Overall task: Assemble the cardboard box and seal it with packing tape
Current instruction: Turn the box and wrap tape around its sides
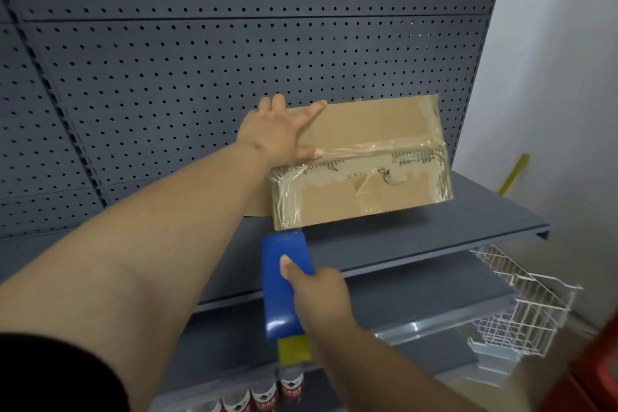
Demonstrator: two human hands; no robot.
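Brown cardboard box (pixel 368 207) on the grey metal shelf (pixel 434 244), up against the grey perforated back panel (pixel 167 77). Left hand (pixel 277 134) lies flat with fingers splayed, pressing the top's left end. Right hand (pixel 321 298) is curled round the blue plastic tape dispenser (pixel 281 278), whose nose is at the box's near left corner.

Risks:
- Smooth shelf lets the box skid under the pull.
- Glossy clear tape (pixel 287 201) is wrinkled there.
- Torn liner exposes corrugation, so the bond will be weak.
- Box may sit tilted; hard to tell.

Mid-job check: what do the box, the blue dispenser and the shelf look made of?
The box is brown corrugated cardboard, matte; torn patches expose the fluting. The tape on it is clear glossy film, wrinkled. The blue dispenser looks like hard plastic, smooth, with a shiny highlight. The shelf is likely painted metal, matte grey, with a thin folded front edge.
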